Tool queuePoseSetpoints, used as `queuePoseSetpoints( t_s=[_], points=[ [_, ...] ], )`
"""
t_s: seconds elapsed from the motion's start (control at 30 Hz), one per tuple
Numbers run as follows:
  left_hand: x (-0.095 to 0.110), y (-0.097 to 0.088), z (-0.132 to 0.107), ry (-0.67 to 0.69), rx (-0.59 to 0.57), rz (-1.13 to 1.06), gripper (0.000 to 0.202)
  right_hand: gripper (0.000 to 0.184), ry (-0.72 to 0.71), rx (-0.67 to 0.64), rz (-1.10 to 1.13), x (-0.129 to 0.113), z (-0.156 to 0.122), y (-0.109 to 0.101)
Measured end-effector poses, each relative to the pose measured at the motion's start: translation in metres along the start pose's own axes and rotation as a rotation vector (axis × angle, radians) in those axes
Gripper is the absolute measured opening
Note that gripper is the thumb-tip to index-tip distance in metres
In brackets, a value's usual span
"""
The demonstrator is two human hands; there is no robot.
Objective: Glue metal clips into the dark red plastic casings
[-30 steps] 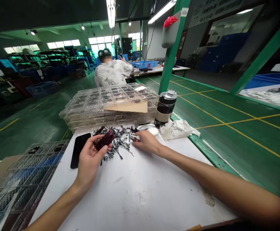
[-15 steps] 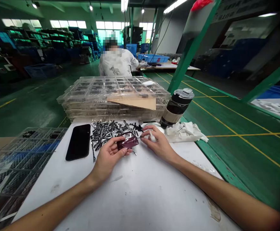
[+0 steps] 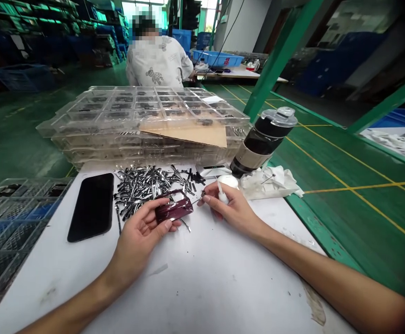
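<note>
Maroon glossy part (image 3: 173, 207) being gripped in curled left hand (image 3: 139, 236); thin metal pin (image 3: 198, 200) being pinched by right hand (image 3: 232, 213), tip being aimed at part.

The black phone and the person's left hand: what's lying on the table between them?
In the head view, a thin metal strip lies on the white tabletop between the black phone and the left hand.

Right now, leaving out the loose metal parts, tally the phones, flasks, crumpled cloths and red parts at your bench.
Black smartphone: 1
Insulated flask: 1
Crumpled white cloth: 1
Dark red glossy part, in the left hand: 1
Total: 4
</note>
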State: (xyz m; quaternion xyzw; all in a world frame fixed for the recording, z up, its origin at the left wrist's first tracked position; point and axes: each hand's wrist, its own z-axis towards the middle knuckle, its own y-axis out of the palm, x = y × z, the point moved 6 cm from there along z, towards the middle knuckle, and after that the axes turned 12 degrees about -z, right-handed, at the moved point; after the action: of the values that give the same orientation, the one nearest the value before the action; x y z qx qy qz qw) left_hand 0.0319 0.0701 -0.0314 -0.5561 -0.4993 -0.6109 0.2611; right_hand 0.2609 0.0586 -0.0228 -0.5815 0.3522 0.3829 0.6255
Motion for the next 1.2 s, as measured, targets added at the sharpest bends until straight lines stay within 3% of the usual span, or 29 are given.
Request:
queuePoseSetpoints(
  t_s=[0.2, 0.43, 0.5, 0.57, 0.67, 0.93, 1.2],
  points=[
    [0.002, 0.001, 0.0, 0.012, -0.005, 0.019, 0.041, 0.024, 0.001, 0.017, -0.062, -0.002, -0.002, -0.001],
    [0.005, 0.003, -0.002, 0.044, -0.01, 0.029, 0.037, 0.018, -0.103, 0.208, -0.173, -0.01, -0.008, -0.01],
    [0.005, 0.003, -0.003, 0.051, -0.029, 0.038, 0.036, 0.015, -0.175, 0.168, -0.11, -0.019, -0.013, -0.004],
    [0.004, 0.004, -0.004, 0.057, -0.049, 0.045, 0.035, 0.013, -0.218, 0.044, -0.057, -0.029, -0.02, 0.009],
    [0.002, 0.004, -0.006, 0.086, -0.057, 0.073, 0.033, 0.011, -0.195, -0.088, -0.041, -0.038, -0.029, 0.028],
    [0.007, 0.012, -0.017, 0.228, -0.111, 0.295, 0.031, 0.014, -0.274, -0.024, -0.136, -0.039, -0.034, 0.035],
    [0.006, 0.014, -0.018, 0.293, -0.135, 0.383, 0.034, 0.009, -0.327, 0.02, -0.126, -0.043, -0.036, 0.034]
  ],
)
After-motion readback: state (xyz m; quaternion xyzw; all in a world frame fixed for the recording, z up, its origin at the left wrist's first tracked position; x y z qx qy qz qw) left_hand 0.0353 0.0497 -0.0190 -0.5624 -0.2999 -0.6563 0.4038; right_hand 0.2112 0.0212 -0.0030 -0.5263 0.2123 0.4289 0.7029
